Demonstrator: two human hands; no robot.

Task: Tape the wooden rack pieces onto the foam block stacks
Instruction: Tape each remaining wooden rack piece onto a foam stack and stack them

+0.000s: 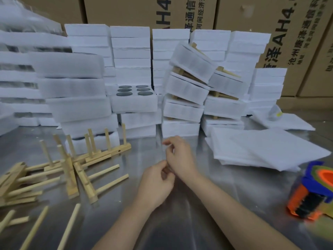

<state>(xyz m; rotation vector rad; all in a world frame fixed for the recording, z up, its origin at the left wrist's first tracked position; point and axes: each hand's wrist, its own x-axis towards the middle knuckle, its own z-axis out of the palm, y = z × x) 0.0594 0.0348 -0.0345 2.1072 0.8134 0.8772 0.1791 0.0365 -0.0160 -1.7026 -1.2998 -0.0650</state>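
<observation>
Wood racks (111, 152) lie heaped at left on the table (216, 195): light, stiff, pegs snag, so grab the base bar. Foam stacks (133, 105) behind: light, dent easily, hold by flat sides. Left hand (155, 184) and right hand (180, 156) meet at centre, fingers curled; can't tell if they hold anything. Tape gun (310, 195) far right, untouched.

Middle cardboard carton (144, 11): black print turned sideways, large "H4" cut off by the frame edge, then "泽通信" and a smaller line "河间经济开". Right cardboard carton (252, 18): the same sideways print, large "泽AH4.", with a smaller line beginning "沧州" beside it and further lines too blurred to read.
</observation>
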